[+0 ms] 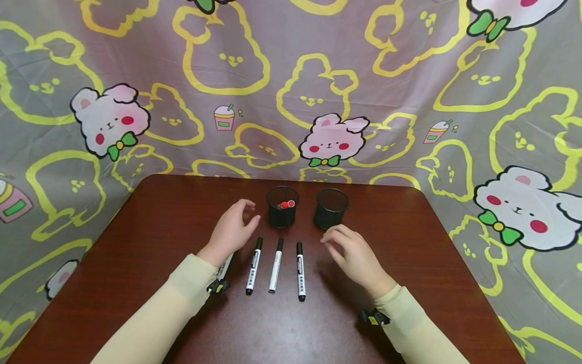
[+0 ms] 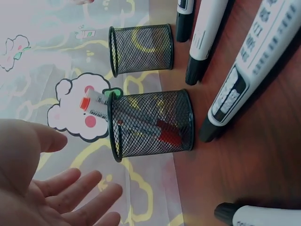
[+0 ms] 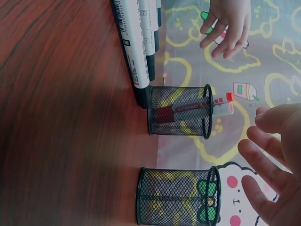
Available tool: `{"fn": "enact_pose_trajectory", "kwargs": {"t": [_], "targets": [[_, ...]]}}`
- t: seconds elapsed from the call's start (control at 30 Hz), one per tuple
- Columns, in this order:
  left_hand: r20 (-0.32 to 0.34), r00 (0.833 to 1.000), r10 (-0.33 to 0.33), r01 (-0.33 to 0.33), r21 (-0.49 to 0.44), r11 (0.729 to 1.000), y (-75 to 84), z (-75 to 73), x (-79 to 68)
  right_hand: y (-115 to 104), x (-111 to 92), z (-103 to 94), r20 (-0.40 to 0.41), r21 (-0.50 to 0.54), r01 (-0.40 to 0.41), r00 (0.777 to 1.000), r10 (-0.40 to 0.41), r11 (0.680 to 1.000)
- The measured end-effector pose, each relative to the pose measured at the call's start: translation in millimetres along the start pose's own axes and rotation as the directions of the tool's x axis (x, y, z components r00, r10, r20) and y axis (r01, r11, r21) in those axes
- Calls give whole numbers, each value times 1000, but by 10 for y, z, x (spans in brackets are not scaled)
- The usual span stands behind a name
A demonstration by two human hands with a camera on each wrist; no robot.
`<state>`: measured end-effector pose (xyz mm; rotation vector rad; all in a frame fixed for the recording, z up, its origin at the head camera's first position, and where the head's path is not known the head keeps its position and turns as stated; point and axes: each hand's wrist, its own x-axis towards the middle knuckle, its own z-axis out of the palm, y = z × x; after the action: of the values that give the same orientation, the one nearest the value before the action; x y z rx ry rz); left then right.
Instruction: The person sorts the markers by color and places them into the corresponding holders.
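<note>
Black wire mesh on left cup [image 1: 282, 219] and right cup [image 1: 328, 217], both upright, side by side and apart, toward the far edge of the reddish-brown counter [image 1: 391, 232]. Inside the left cup, two red-ended markers [image 1: 286, 205], leaning, red caps down at the base, opposite ends poking above the rim. In front of both cups, a loose row of white-barrelled pens, black caps toward the cups: second pen [image 1: 253, 266], third pen [image 1: 276, 267] with a mostly plain side up, fourth pen [image 1: 301, 273]. Farther left, first pen [image 1: 226, 267], partly hidden in the head view by left hand [image 1: 233, 226] and cuff. Of the hands, left just beside the left cup, thumb and fingers spread apart; right hand [image 1: 356, 255] near the right cup, fingers loosely bent and parted. Behind everything, cartoon-printed cloth [image 1: 273, 35].
</note>
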<state>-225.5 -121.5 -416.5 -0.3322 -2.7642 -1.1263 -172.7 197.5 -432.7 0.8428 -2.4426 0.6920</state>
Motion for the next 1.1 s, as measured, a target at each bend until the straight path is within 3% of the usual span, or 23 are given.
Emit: {"fn": "enact_pose_trajectory", "kwargs": {"t": [0.4, 0.8, 1.1], "targets": [[-121, 991, 60, -65, -46, 997, 4, 33, -144, 27, -22, 11, -50, 11, -12, 999, 12, 1000], [-122, 991, 54, -59, -42, 997, -9, 74, -228, 127, -85, 26, -133, 27, -101, 986, 104, 994], [-58, 997, 42, -43, -15, 999, -14, 92, -281, 292, -58, -27, -215, 108, -220, 947, 239, 969]]}}
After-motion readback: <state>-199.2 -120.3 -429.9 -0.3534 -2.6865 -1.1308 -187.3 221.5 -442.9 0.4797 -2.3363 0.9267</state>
